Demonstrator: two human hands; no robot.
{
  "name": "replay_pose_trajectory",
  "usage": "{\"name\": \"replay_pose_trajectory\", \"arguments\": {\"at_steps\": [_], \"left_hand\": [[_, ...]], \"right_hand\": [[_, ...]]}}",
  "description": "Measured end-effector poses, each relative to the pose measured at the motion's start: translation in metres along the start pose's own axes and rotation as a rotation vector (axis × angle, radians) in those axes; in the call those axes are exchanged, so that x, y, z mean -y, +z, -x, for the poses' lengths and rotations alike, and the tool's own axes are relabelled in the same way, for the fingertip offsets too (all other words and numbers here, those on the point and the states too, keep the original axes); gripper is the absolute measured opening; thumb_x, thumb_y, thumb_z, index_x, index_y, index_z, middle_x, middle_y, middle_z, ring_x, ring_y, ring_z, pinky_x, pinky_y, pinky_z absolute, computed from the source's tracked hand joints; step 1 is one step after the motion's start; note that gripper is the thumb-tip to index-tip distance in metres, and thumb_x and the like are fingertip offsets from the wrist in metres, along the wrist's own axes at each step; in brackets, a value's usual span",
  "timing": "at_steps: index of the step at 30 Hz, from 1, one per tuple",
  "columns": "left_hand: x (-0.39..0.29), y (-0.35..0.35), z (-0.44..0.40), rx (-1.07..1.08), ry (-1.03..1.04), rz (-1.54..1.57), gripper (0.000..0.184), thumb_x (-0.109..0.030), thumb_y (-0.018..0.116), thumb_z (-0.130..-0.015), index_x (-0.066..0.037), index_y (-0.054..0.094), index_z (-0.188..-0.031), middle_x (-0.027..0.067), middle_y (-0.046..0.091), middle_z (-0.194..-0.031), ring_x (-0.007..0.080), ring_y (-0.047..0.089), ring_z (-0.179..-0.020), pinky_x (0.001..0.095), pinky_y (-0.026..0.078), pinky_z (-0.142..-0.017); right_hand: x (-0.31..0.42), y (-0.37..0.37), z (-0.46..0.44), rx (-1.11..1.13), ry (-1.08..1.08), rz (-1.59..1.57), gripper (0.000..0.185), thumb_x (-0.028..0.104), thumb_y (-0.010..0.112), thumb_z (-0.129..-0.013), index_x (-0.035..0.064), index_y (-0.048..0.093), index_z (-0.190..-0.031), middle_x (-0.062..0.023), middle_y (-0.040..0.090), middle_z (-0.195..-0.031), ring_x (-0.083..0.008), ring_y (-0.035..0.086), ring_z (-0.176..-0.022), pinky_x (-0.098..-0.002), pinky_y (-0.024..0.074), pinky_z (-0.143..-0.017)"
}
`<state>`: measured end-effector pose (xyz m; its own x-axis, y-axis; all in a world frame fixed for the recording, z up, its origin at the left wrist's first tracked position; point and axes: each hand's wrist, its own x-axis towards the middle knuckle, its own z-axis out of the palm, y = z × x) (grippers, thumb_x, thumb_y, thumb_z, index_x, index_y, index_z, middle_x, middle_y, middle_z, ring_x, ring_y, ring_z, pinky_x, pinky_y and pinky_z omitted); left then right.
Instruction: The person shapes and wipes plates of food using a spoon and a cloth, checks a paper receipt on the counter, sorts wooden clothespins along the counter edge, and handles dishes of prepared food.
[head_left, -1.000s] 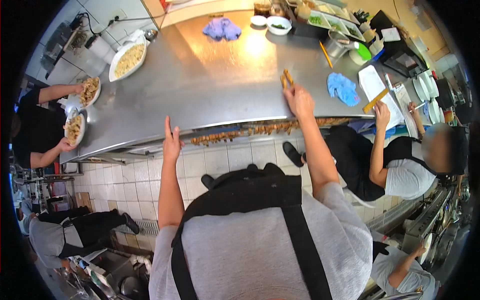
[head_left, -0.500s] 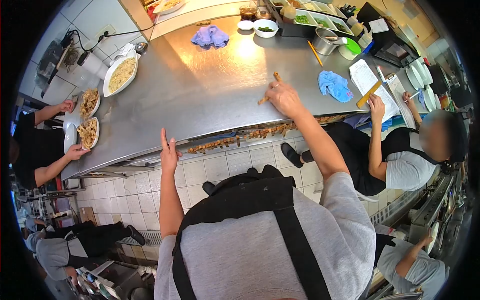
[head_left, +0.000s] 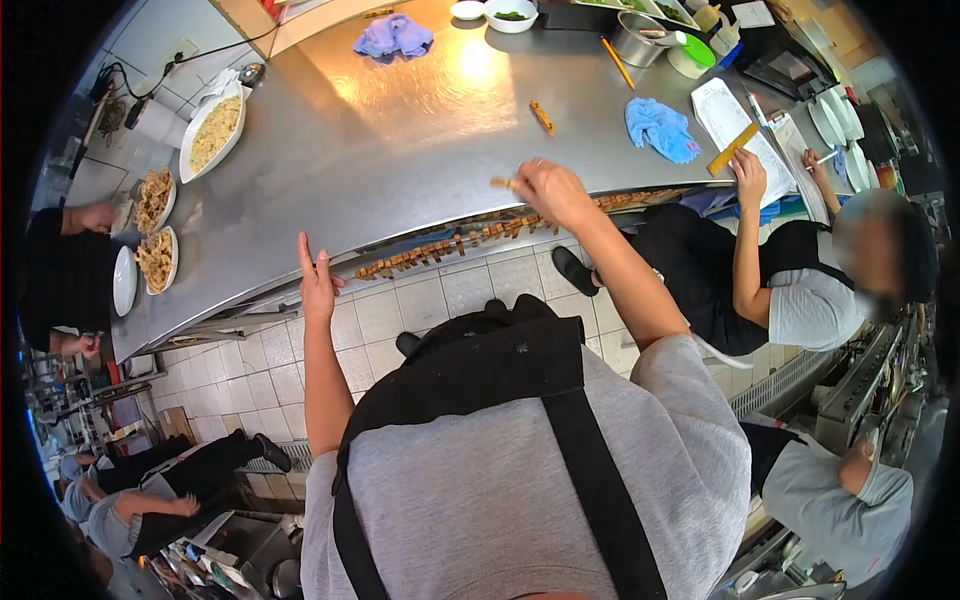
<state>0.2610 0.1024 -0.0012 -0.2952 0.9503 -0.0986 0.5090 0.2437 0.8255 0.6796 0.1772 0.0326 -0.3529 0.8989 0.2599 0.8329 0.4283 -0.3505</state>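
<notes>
My right hand [head_left: 552,192] is closed near the counter's front edge, pinching a small wooden clothespin [head_left: 503,184] that juts out to the left of the fingers. Farther in on the steel counter [head_left: 400,150] lies another wooden clothespin [head_left: 541,117], apart from the hand. A row of similar wooden pegs [head_left: 440,252] runs along below the front edge. My left hand [head_left: 318,285] is just off that edge, at the left end of the row, with the index finger stretched out and nothing visible in it.
Purple cloth [head_left: 394,38] and blue cloth [head_left: 662,130] lie on the counter. Food dishes [head_left: 216,135] stand at left beside a person in black. To the right, a co-worker's hand [head_left: 750,180] rests by paper sheets [head_left: 728,115]. A pencil [head_left: 617,62] lies near a metal pot [head_left: 638,40].
My right hand has drawn back toward the front edge with one clothespin, leaving the other on the counter. The view has shifted slightly. The person at left has withdrawn a hand from the bowl.
</notes>
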Motion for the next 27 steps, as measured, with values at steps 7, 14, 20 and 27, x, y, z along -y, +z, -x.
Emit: {"name": "replay_pose_trajectory", "arguments": {"at_steps": [7,14,20,27], "left_hand": [[-0.004,0.0,0.002,-0.001,0.003,-0.019,0.062,-0.046,0.04,-0.098,-0.024,0.016,-0.15,0.0056,0.055,-0.056,0.0135,0.05,-0.048,0.0289,0.041,-0.048],[-0.001,0.002,0.0,-0.017,0.028,0.018,0.062,-0.045,0.04,-0.098,-0.024,0.015,-0.15,0.0059,0.055,-0.056,0.0135,0.05,-0.048,0.0293,0.041,-0.048],[0.001,0.001,0.0,-0.003,0.029,-0.01,0.062,-0.046,0.04,-0.098,-0.024,0.015,-0.15,0.006,0.055,-0.056,0.0139,0.051,-0.048,0.0295,0.041,-0.049],[-0.005,-0.001,0.002,0.01,0.0,-0.027,0.062,-0.048,0.039,-0.097,-0.025,0.015,-0.15,0.0067,0.055,-0.056,0.0142,0.05,-0.048,0.0295,0.041,-0.049]], "right_hand": [[0.0,-0.015,0.085,0.106,0.556,-1.19,0.014,0.016,0.06,-0.091,0.0025,0.057,-0.093,-0.0045,0.062,-0.078,-0.0144,0.062,-0.066,-0.0266,0.0514,-0.064],[-0.013,0.046,0.145,0.173,1.018,-1.451,0.024,0.022,0.063,-0.091,0.0035,0.054,-0.103,-0.0077,0.063,-0.075,-0.0122,0.062,-0.057,-0.0251,0.0525,-0.052],[-0.01,0.083,0.122,0.143,0.94,-1.342,0.035,0.03,0.059,-0.093,0.0023,0.048,-0.112,-0.0065,0.057,-0.06,-0.0138,0.054,-0.042,-0.0271,0.0481,-0.04],[-0.004,0.082,0.123,0.219,0.819,-1.222,0.034,0.029,0.057,-0.094,0.0015,0.047,-0.111,-0.0049,0.052,-0.056,-0.0106,0.042,-0.037,-0.0279,0.0431,-0.04]]}}
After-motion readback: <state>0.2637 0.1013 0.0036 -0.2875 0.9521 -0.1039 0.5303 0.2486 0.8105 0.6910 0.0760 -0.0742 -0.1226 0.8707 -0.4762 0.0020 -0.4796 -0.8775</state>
